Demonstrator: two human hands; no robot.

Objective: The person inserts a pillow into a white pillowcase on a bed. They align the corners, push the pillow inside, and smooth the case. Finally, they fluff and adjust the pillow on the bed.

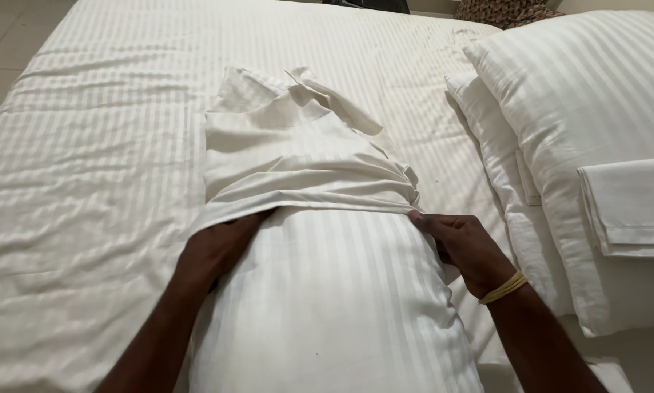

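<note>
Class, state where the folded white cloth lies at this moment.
In the head view, the folded cloth lies at the right edge, on top of the large pillow, right of the right hand.

One view only, head-worn, looking steeply down and forward along a bed (pixel 87 160) from its near edge, so nothing is shared with a second view. Close range: both forearms enter from the bottom edge, left hand (pixel 218 247) and right hand (pixel 465 251) sit just below centre frame, and the pillow (pixel 327 306) between them fills the lower middle and runs off the bottom. Frame reaches far enough to catch floor tiles (pixel 7 36) at top left and stacked pillows (pixel 574 94) cropped by the right edge.
</note>
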